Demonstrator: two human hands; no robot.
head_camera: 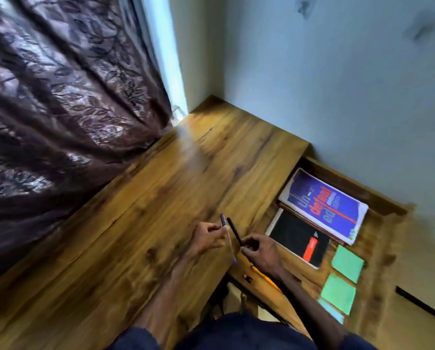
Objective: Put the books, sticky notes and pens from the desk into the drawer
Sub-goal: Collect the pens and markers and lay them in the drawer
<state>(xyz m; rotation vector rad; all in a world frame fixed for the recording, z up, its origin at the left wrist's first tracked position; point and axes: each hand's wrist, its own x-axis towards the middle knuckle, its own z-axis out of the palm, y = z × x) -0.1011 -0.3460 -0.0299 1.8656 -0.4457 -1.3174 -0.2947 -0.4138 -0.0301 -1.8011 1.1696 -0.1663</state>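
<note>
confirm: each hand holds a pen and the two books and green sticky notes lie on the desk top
No. The head view shows the blue book, black book and green sticky notes in the drawer, not on the desk top. The left hand holds a blue pen, the right hand a black pen.

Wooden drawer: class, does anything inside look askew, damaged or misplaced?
Nothing stands out. The blue-covered book and black book with a red stripe lie flat, green sticky-note pads in a row beside them; blur hides fine damage.

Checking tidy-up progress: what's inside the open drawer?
Blue book, black book, two green sticky pads, a pale blue pad, and a yellow pen partly covered by the right arm. Anything under the books is hidden.
</note>
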